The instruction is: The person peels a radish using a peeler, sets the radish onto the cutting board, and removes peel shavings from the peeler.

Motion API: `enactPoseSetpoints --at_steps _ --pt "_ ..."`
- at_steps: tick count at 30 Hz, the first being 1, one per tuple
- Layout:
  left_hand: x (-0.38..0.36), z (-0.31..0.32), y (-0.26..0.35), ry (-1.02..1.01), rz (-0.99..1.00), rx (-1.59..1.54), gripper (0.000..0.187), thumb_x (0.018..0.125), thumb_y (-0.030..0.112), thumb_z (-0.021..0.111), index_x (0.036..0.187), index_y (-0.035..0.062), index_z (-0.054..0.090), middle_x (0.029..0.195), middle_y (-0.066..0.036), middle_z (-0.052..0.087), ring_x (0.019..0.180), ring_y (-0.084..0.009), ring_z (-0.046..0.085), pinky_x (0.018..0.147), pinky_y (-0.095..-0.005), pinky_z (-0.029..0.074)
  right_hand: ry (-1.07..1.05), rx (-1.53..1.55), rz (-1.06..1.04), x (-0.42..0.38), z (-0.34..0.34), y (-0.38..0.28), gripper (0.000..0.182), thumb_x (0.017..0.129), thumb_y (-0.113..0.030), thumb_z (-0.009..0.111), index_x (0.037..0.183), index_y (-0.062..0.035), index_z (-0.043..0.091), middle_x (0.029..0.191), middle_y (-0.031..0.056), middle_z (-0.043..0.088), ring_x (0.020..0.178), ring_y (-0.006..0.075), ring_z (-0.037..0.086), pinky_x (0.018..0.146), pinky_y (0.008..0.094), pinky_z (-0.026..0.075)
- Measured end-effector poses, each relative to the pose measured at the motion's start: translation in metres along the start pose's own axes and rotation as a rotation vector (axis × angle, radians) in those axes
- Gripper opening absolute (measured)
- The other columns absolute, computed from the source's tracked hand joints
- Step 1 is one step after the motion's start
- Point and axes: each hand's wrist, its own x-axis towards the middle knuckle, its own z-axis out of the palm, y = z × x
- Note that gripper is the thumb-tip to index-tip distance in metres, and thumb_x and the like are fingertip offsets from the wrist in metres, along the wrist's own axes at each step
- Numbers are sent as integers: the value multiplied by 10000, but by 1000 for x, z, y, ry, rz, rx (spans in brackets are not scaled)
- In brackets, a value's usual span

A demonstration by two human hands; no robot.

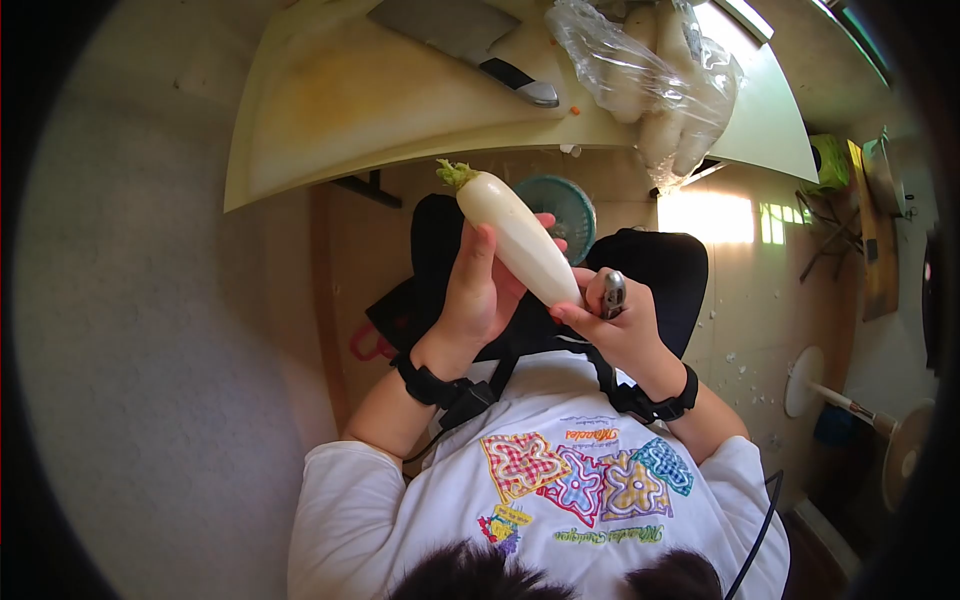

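Observation:
A white radish (512, 232) with a tuft of cut green leaf stalks is held slantwise above my lap, its leafy end up and to the left. My left hand (478, 290) is wrapped round its middle from below, thumb on the near side and fingertips showing beyond it. My right hand (622, 318) is closed round a silver metal-handled tool (613, 294), whose working end is hidden. The right thumb presses at the radish's narrow lower end. Below the radish, a teal basket (562, 215) stands on the floor between my knees.
A cleaver (465, 40) lies on the pale table (330, 130) ahead, its dark handle near the front edge. Beside it, a clear plastic bag (655, 85) of white radishes overhangs the edge. White scraps dot the floor at right, near a white fan (860, 415).

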Motion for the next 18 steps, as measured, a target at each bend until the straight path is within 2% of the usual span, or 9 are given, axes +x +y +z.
enactPoseSetpoints --at_steps 3,4,7,8,11,12,13,16,18 --pt "-1 -6 -1 -87 -192 -95 766 932 726 359 1282 61 508 1173 -154 618 1027 -333 648 935 -474 511 -60 -294 -48 0 1 -25 266 784 -158 847 804 -21 620 693 39 617 600 53 489 542 234 418" --pt "-3 -4 -2 -14 -175 -60 781 937 734 305 1205 34 525 1059 -140 638 920 -310 664 855 -459 542 -123 -313 -68 0 -1 -25 264 782 -158 845 919 -7 678 692 29 623 605 61 505 557 238 432" --pt "-1 -9 1 -56 -161 -77 721 951 699 339 1146 33 536 1014 -122 625 838 -274 654 753 -431 561 -164 -267 -25 3 -13 -22 269 780 -159 845 877 0 652 678 22 616 604 60 508 555 239 435" --pt "-2 -12 1 -22 -184 -102 649 966 657 362 1135 55 535 982 -111 614 771 -245 635 642 -406 550 -149 -227 118 4 -19 -25 270 786 -156 839 834 -3 621 658 4 590 601 57 498 549 234 425" --pt "-2 -19 6 -85 -266 -210 636 968 651 373 1147 67 548 983 -103 611 750 -232 626 589 -390 525 -61 -509 -14 5 -40 -17 316 798 -216 819 817 -10 580 613 41 501 570 102 468 541 241 406" --pt "-2 -22 8 -86 -292 -194 603 990 610 369 1170 63 549 982 -96 604 735 -226 620 540 -364 497 -82 -521 -32 2 -45 -16 292 834 -221 776 893 -13 580 652 90 534 564 151 507 553 262 423" --pt "-3 -22 7 -81 -292 -197 603 990 610 369 1170 63 549 982 -96 604 735 -226 620 540 -364 497 -87 -521 -28 0 -44 -15 292 834 -221 776 893 -13 580 652 90 534 564 151 507 553 262 423" --pt "-6 -24 3 25 -451 -301 537 1032 530 328 1200 67 543 1004 -99 620 736 -221 618 514 -345 494 -112 -523 -102 -8 -39 -13 198 904 -147 674 1020 -23 571 777 139 635 618 256 626 577 309 467" --pt "-9 -24 -6 53 -471 -264 537 1031 531 327 1200 71 545 1015 -104 622 738 -219 618 510 -348 497 -131 -544 -211 -11 -32 -7 208 878 -102 685 1054 -43 592 804 109 651 641 250 631 568 321 474"
